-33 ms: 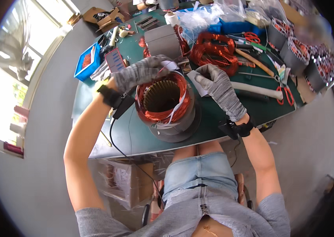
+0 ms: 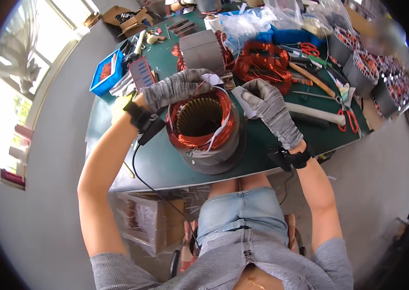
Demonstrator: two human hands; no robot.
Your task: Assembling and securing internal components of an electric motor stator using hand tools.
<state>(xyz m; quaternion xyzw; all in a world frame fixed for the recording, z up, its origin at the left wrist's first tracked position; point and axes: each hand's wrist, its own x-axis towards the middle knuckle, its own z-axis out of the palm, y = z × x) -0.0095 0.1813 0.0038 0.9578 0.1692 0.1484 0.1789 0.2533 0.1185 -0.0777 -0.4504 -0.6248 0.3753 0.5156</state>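
A motor stator [image 2: 216, 162] stands upright near the table's front edge, its top ringed by red-brown copper windings [image 2: 178, 136] with white tape tied round part of them. My left hand [image 2: 178, 89], in a grey knit glove, lies over the winding's far left side. Its fingertips pinch together at a thin copper lead and the edge of a white paper piece [image 2: 212, 79]; what exactly they grip I cannot make out. To the right of the stator, my gloved right hand [image 2: 269, 108] holds a small white insulation paper sheet [image 2: 244, 102] between thumb and fingers.
Behind the stator lies another wound stator [image 2: 202, 50]. Loose copper coils [image 2: 260, 65], a wooden-handled tool [image 2: 313, 79], a white-handled hammer [image 2: 318, 113] and red-handled scissors [image 2: 349, 121] lie at right. A blue tray [image 2: 103, 82] sits at left; more stators [image 2: 364, 70] stand far right.
The white sheet in my right hand has tilted and looks narrower. My left hand has shifted very slightly to the right, still over the windings.
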